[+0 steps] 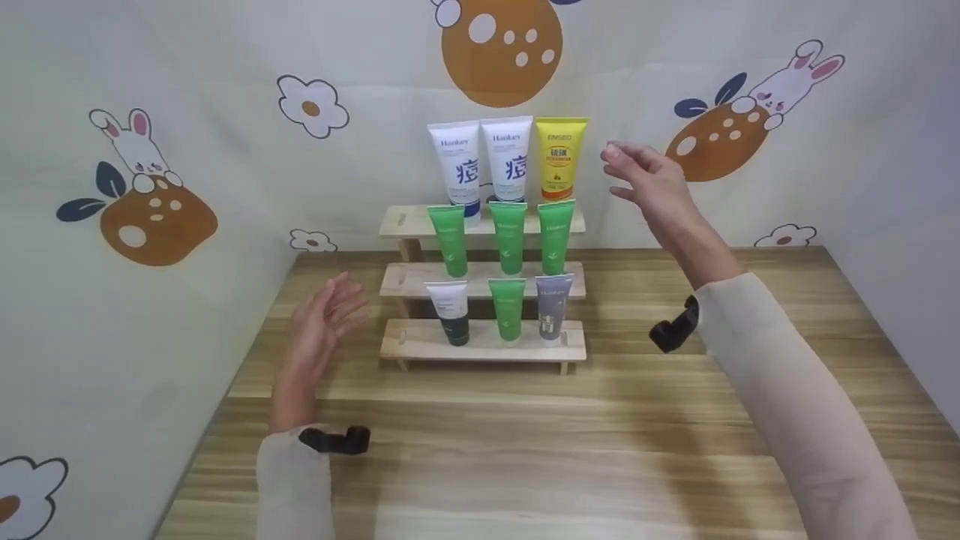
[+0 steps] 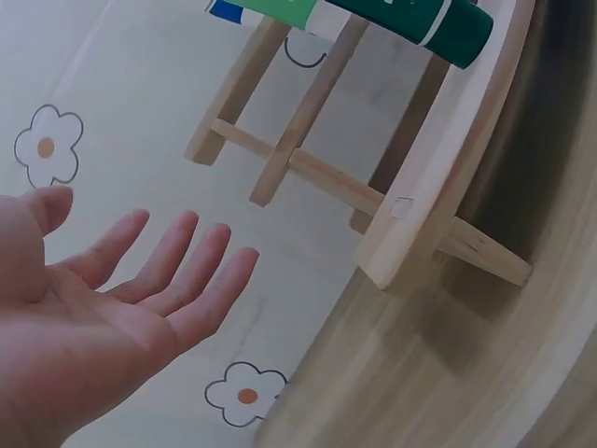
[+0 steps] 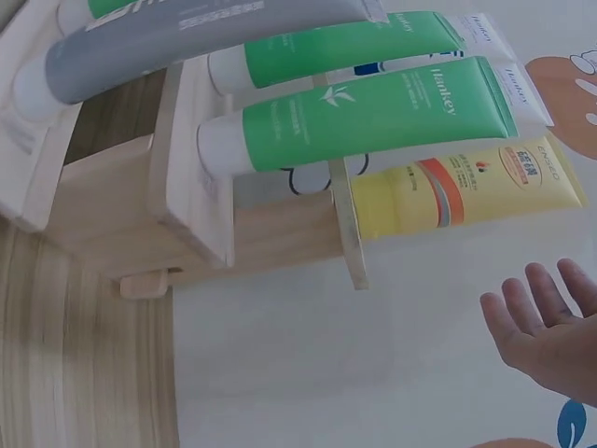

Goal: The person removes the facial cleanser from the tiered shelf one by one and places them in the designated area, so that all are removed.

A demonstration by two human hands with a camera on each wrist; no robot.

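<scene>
A three-step wooden rack holds upright squeeze tubes. On its top step stand two white tubes and a yellow tube. Three green tubes line the middle step. At the bottom are a white and dark green tube, a green tube and a grey tube. My right hand hovers just right of the yellow tube, fingers relaxed and holding nothing. Left of the rack, my left hand hangs in the air, palm toward the rack, its fingers loosely extended.
The rack stands on a wood-grain table near its back edge. Behind and beside it hangs a pale cloth printed with rabbits, oranges and flowers. A black wrist camera sits on the right sleeve, another black camera on the left.
</scene>
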